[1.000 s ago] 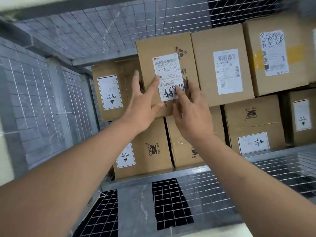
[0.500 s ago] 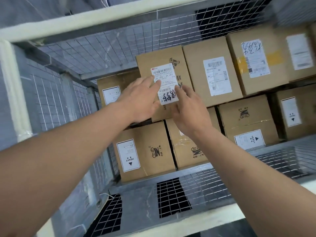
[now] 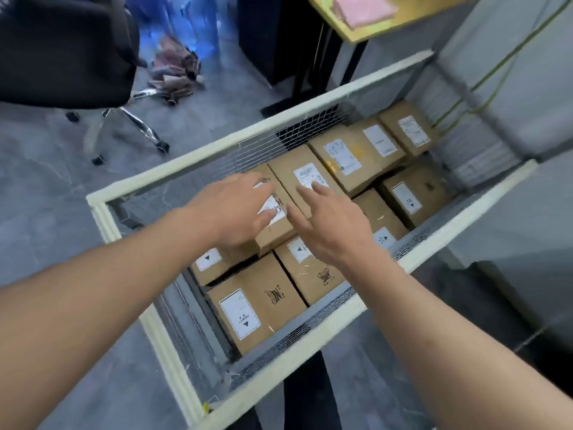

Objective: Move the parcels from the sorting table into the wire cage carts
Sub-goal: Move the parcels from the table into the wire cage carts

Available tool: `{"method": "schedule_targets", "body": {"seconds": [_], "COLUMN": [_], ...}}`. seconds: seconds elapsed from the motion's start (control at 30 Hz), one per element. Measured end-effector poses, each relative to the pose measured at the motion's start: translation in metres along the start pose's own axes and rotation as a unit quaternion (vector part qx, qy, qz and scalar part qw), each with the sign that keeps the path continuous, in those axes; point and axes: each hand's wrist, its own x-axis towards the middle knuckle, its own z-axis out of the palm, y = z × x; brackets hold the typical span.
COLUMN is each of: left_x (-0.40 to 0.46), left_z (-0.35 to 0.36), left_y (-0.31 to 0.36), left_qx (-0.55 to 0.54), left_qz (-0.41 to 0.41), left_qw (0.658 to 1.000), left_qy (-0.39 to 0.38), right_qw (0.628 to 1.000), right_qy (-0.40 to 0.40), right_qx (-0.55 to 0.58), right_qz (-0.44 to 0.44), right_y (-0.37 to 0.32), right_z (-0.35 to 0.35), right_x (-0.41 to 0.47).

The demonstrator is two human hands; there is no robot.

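Cardboard parcel (image 3: 276,225) in wire cage cart (image 3: 102,209) | left hand (image 3: 235,209), right hand (image 3: 335,225): fingers released, spread.

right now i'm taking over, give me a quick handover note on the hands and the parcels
Left hand: open, fingers flat over the top parcel in the cage cart; contact unclear.
Right hand: open, above the neighbouring parcel, holding nothing.
Parcels: cardboard boxes stacked in two layers inside the cart.
Done: top parcel is in the cart.
Left: sorting table is out of view, so remaining parcels cannot be told.
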Motion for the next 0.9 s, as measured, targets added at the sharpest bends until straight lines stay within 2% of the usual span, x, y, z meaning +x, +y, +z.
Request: {"method": "schedule_targets", "body": {"seconds": [0.2,0.5,0.7,0.9], "left_x": [-0.052,-0.126,-0.177,-0.241], "left_z": [-0.101,-0.237,-0.295,-0.315], "left_y": [0.049,0.17,0.272,0.376], "left_qx": [0.044,0.106,0.097,0.076], "left_qz": [0.088,0.219,0.292,0.337], "left_qw": [0.994,0.962,0.936,0.918], "left_qy": [0.048,0.128,0.171,0.196], "right_qw": [0.996,0.976,0.96,0.94], "right_qy": [0.077,0.173,0.205,0.237], "right_qx": [-0.021,-0.019,-0.029,-0.041], "right_qz": [0.043,0.129,0.187,0.242], "right_y": [-0.022,-0.017,0.009,0.035], "right_z": [-0.099,-0.235,-0.299,-0.333], "right_x": [-0.098,-0.246,-0.358,-0.483]}}
